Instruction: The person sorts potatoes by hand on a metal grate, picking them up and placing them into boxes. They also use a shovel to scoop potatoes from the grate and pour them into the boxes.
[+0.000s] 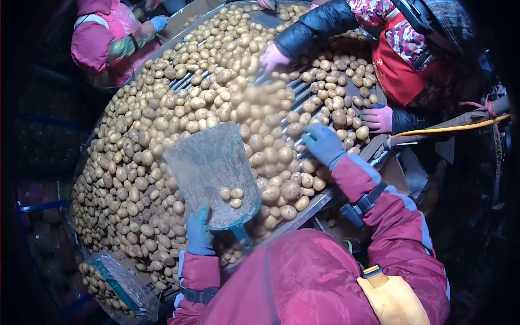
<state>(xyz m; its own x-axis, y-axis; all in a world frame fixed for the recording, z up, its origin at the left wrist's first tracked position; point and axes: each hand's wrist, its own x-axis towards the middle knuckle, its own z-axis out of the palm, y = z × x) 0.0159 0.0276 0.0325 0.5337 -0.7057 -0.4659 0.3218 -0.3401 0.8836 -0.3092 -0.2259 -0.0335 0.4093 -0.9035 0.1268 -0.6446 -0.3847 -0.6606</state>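
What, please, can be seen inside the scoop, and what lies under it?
Three potatoes lie inside the scoop. Whatever is directly under it is covered, so I cannot tell.

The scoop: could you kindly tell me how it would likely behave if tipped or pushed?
The scoop would probably stay stiff, as its broad pan shows no sagging. Its load is probably light, only three potatoes lying in it. Those, rounded and loose, would likely roll if the left hand tipped it.
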